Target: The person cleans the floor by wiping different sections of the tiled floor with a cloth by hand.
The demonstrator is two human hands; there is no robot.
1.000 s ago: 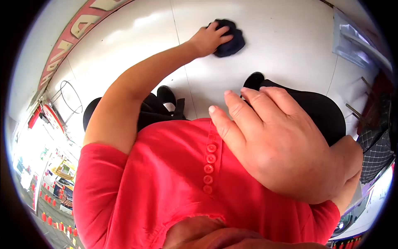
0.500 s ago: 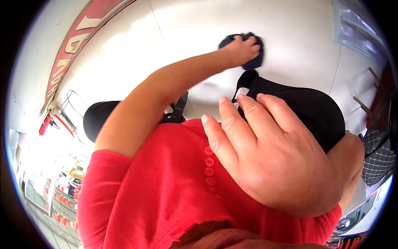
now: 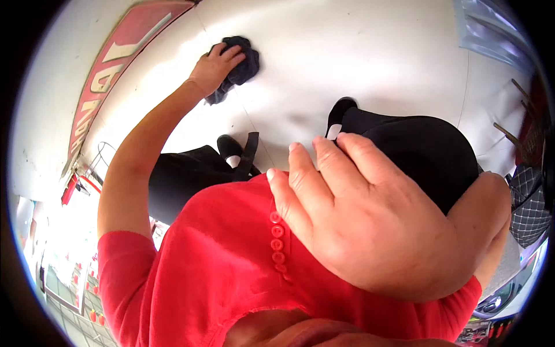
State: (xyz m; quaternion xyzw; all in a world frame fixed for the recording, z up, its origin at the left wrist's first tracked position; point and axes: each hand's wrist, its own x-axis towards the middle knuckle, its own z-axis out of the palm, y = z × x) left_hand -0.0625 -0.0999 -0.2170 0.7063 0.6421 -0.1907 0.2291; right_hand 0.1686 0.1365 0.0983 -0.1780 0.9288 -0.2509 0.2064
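My left hand (image 3: 213, 70) reaches far forward and presses a dark, bunched cloth (image 3: 245, 62) onto the pale floor. Its fingers curl over the top of the cloth. Closer to me, my right hand (image 3: 370, 231) hangs in front of my red shirt (image 3: 231, 243), back of the hand up and fingers stretched out. I see nothing in it, though its palm is hidden. Below it lies my bent leg in black trousers (image 3: 422, 150).
White tiled floor (image 3: 347, 46) spreads ahead. A pink lettered strip (image 3: 107, 63) runs along the left. Crumpled plastic sheeting (image 3: 497, 40) lies at the upper right, with thin rods (image 3: 506, 133) and a dark checked bag-like item (image 3: 529, 208) below it. My black shoes (image 3: 342, 109) stand on the floor.
My left hand has slid leftward across the floor with the cloth, away from the shoe on the right. My right hand keeps nearly the same pose, slightly lower left in view.
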